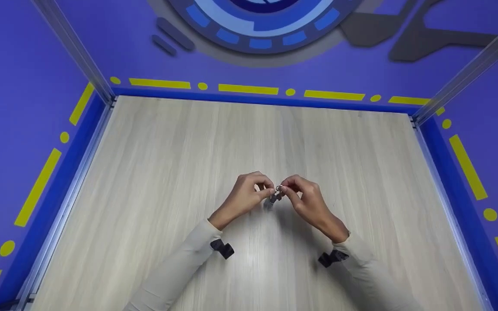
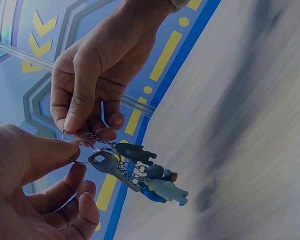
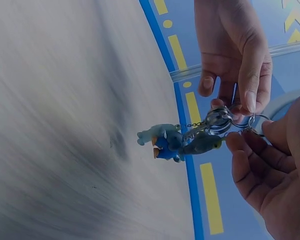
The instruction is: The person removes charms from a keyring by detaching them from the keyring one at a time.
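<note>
Above the table, the left hand (image 1: 247, 192) and the right hand (image 1: 311, 205) face each other, fingertips nearly meeting. In the left wrist view the left hand (image 2: 45, 185) pinches a metal key ring (image 2: 81, 161) between thumb and finger. From the top, the right hand (image 2: 102, 75) pinches a thin ring with a small chain. A silver key (image 2: 106, 163) hangs there with small figurine charms, one dark grey (image 2: 132, 151), one pale (image 2: 167, 191), others blue. The right wrist view shows several overlapping rings (image 3: 219, 120) by the left hand (image 3: 235, 55), with the right hand (image 3: 280, 165) opposite.
The wood-grain table (image 1: 167, 151) extends around both hands. Blue panels with yellow marks (image 1: 248, 89) and metal rails border its back and sides. Black straps with small devices (image 1: 223, 249) sit on both sleeved wrists.
</note>
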Action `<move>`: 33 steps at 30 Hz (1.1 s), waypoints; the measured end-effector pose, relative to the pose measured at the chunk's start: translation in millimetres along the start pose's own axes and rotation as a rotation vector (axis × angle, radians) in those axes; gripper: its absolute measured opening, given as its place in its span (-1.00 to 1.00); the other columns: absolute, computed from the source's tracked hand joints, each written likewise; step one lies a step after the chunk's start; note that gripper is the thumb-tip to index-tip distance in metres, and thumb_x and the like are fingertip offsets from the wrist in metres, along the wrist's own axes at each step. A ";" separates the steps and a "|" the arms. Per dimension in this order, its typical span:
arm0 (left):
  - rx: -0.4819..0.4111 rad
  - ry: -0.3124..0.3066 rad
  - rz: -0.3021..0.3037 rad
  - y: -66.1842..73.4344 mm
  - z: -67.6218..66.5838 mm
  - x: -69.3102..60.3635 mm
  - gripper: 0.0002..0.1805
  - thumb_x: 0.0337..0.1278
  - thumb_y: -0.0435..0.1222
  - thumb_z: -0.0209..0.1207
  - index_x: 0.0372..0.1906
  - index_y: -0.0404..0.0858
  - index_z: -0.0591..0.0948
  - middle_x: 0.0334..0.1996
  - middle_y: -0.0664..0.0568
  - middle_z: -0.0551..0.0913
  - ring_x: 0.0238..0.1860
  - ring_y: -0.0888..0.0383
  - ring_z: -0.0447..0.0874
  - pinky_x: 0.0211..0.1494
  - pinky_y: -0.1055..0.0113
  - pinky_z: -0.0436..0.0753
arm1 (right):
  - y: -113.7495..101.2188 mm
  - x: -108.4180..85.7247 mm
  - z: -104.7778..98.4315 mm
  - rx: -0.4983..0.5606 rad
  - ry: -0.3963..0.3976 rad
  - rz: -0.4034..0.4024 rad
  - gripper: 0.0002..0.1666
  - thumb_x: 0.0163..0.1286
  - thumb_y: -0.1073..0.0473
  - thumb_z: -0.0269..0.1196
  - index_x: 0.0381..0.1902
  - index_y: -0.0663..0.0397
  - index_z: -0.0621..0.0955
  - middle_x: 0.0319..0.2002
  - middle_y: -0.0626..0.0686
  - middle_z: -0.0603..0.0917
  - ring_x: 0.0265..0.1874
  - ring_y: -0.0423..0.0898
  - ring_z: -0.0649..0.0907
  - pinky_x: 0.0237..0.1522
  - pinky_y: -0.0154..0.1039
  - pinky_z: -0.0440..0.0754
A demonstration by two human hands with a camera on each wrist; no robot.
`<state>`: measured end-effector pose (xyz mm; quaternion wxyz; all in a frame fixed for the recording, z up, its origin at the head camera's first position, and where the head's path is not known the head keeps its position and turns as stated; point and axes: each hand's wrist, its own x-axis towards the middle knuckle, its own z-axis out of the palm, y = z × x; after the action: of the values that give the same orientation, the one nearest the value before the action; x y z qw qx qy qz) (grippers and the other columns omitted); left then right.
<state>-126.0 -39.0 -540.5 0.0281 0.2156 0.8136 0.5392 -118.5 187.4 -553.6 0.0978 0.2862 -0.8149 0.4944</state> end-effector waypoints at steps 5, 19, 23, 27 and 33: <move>-0.020 0.011 -0.016 -1.9 -0.3 -0.6 -0.91 0.34 -0.43 0.45 -0.29 -0.20 0.84 -0.31 0.13 0.76 -0.24 0.26 0.67 -0.23 0.41 0.60 | 1.1 0.0 -0.9 -0.022 -0.016 0.002 -0.93 0.51 0.48 0.37 -0.12 0.29 0.70 -0.24 0.05 0.83 -0.33 -0.01 0.80 -0.24 -0.28 0.74; -0.080 0.054 -0.033 -7.9 3.5 -5.0 -0.85 0.31 -0.45 0.46 -0.30 -0.13 0.84 -0.28 0.06 0.84 -0.22 0.22 0.74 -0.02 0.03 0.76 | 5.0 -3.4 -2.0 -0.043 -0.039 0.022 -0.92 0.55 0.35 0.38 -0.16 0.33 0.72 -0.24 0.06 0.83 -0.30 -0.06 0.80 -0.23 -0.16 0.80; -0.086 0.072 -0.036 -7.8 3.3 -6.4 -0.87 0.33 -0.43 0.47 -0.30 -0.14 0.85 -0.29 0.11 0.83 -0.22 0.23 0.74 -0.05 0.13 0.75 | 4.3 -4.1 -1.4 -0.052 -0.025 0.025 -0.95 0.47 0.45 0.41 -0.19 0.28 0.73 -0.26 0.02 0.83 -0.32 -0.10 0.79 -0.25 -0.18 0.79; -0.091 0.083 -0.031 -8.8 3.5 -8.0 -0.90 0.34 -0.41 0.47 -0.29 -0.15 0.85 -0.29 0.19 0.81 -0.21 0.24 0.73 -0.08 0.18 0.73 | 3.8 -5.0 -0.9 -0.048 -0.017 0.027 -0.86 0.43 0.51 0.42 -0.20 0.21 0.74 -0.28 -0.01 0.83 -0.33 -0.12 0.79 -0.27 -0.14 0.79; -0.108 0.089 -0.039 -9.0 3.8 -10.2 -0.91 0.35 -0.41 0.47 -0.29 -0.17 0.84 -0.29 0.20 0.81 -0.19 0.23 0.73 -0.10 0.12 0.74 | 5.7 -6.6 0.3 -0.023 -0.008 0.033 -0.82 0.42 0.53 0.41 -0.22 0.17 0.74 -0.30 -0.05 0.83 -0.36 -0.13 0.78 -0.29 -0.19 0.77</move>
<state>-118.6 -42.6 -552.0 0.0141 0.1736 0.7879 0.5906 -116.2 191.6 -560.9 0.0895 0.2734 -0.8257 0.4853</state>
